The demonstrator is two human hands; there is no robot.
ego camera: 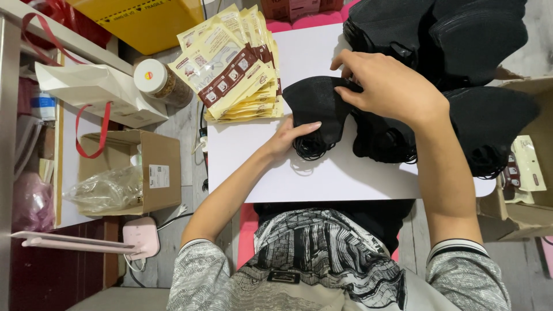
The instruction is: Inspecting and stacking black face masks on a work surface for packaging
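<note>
Both hands rest on a black face mask point(317, 106) on the white board point(322, 173); left hand point(286, 138) presses its near edge, right hand point(386, 86) pinches its far-right edge.

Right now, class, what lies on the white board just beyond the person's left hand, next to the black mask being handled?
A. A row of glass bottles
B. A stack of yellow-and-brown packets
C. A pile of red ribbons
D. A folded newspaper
B: a fanned stack of yellow-and-brown packets lies on the white board beyond the left hand, beside the black mask.
</note>
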